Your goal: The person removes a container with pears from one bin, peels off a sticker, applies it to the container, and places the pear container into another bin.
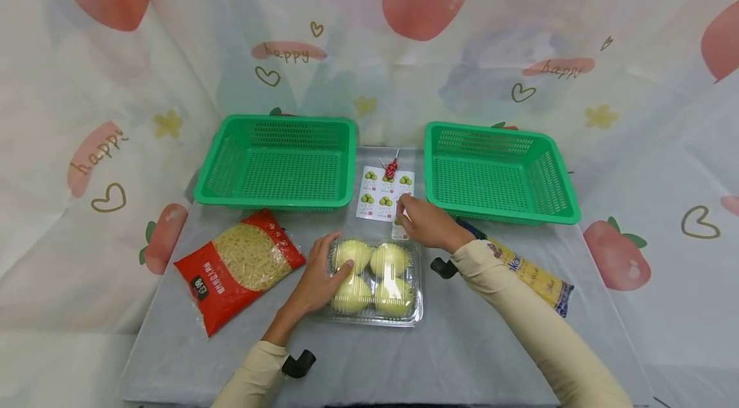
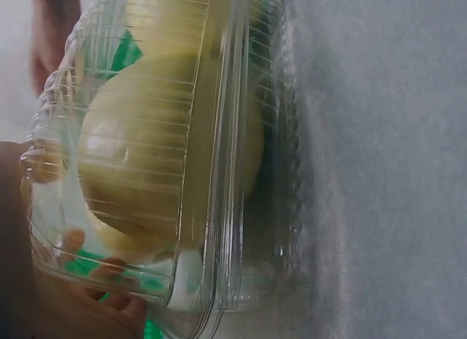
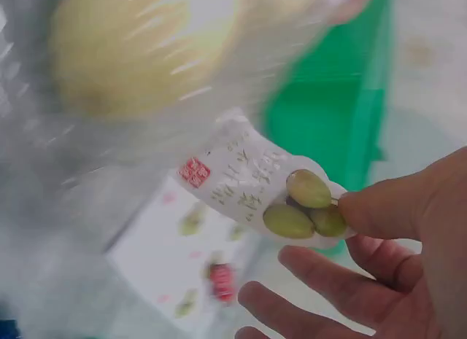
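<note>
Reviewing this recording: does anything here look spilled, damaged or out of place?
No spill or damage shows. The one oddity: a small red item with white sticks lies on the printed sheet, partly covering one of its fruit pictures.

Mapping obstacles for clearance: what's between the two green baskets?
Head view: a white sheet printed with green fruit, a small red-wrapped item on its far edge. The right hand covers the sheet's near right corner.

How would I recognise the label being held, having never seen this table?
On the grey table, find the clear fruit box, then the right hand near its far right corner. That hand pinches the green-fruit label; unlike its lookalikes on the printed sheet, it is held separately.
</note>
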The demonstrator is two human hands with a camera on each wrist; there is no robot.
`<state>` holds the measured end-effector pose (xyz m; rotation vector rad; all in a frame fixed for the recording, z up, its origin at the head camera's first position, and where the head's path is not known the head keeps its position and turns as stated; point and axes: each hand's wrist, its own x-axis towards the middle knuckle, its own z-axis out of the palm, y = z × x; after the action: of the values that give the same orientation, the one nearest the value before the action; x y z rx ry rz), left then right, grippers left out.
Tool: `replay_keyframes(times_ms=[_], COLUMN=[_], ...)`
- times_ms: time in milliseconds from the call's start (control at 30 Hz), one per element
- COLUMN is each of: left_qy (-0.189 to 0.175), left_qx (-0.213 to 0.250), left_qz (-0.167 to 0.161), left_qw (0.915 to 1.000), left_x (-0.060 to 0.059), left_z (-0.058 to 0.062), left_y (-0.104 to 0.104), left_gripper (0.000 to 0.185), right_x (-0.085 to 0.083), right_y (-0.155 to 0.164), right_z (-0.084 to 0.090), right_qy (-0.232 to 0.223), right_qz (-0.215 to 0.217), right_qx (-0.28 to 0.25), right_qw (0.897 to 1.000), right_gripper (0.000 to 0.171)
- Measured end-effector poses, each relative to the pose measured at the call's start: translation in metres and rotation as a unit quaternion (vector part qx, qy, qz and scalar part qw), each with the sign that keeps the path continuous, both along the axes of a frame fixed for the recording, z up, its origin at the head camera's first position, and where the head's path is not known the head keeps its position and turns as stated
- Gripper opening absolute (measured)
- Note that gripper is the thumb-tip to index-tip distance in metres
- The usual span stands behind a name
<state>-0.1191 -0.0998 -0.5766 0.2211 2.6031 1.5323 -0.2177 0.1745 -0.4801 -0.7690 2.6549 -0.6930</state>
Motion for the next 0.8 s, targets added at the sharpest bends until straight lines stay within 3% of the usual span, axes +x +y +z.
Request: replay_keyframes(times_ms=[167, 333, 633, 800], left_qy=[-0.008, -0.008, -0.007, -0.012], left_qx=[0.002, -0.002, 0.002, 0.0], left_qz=[0.008, 0.016, 0.018, 0.012], left_qw=[0.9999, 0.9998, 0.9998, 0.9999], left_x=[0.0, -0.001, -0.003, -0.003], left_z=[0.001, 0.0, 0.001, 0.001], left_y=[0.002, 0.003, 0.004, 0.003], left_gripper=[0.072, 0.071, 0.078, 0.083], right_x=[0.02, 0.038, 0.043, 0.042], right_y=[-0.005, -0.021, -0.049, -0.053], right_z=[0.026, 0.026, 0.001, -0.004], right_qy=[0.001, -0.042, 0.005, 0.0], right_qz=[-0.007, 0.019, 0.065, 0.07], right_qx=[-0.068, -0.123, -0.074, -0.056], right_qw=[0.998, 0.991, 0.995, 0.996], right_gripper=[0.01, 0.016, 0.014, 0.012])
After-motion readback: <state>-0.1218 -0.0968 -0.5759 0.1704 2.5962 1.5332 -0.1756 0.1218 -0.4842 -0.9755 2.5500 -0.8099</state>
